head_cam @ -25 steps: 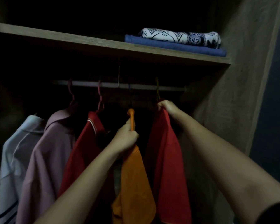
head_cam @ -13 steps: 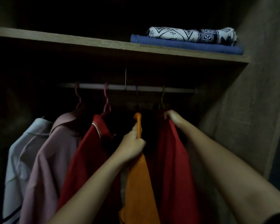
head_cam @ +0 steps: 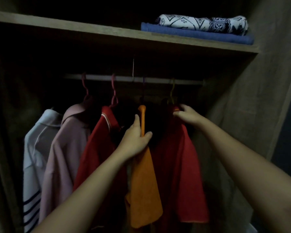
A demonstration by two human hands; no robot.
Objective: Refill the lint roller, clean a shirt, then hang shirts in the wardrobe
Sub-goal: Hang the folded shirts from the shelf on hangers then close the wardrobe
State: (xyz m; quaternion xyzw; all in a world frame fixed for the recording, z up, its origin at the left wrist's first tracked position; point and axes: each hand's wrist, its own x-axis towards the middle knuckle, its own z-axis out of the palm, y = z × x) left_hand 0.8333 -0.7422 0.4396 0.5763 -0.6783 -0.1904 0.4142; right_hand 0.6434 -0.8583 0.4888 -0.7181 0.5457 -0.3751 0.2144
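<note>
Dim wardrobe interior. My left hand pinches the shoulder of the orange shirt, thumb on one side of the fabric, fingers on the other; the shirt hangs from the grey metal rail directly below and ahead of that hand. My right hand rests half-curled on the collar of the plain red shirt just to the right, under its yellow hook; whether it grips I cannot tell. A red shirt with striped collar hangs left of the orange one.
</note>
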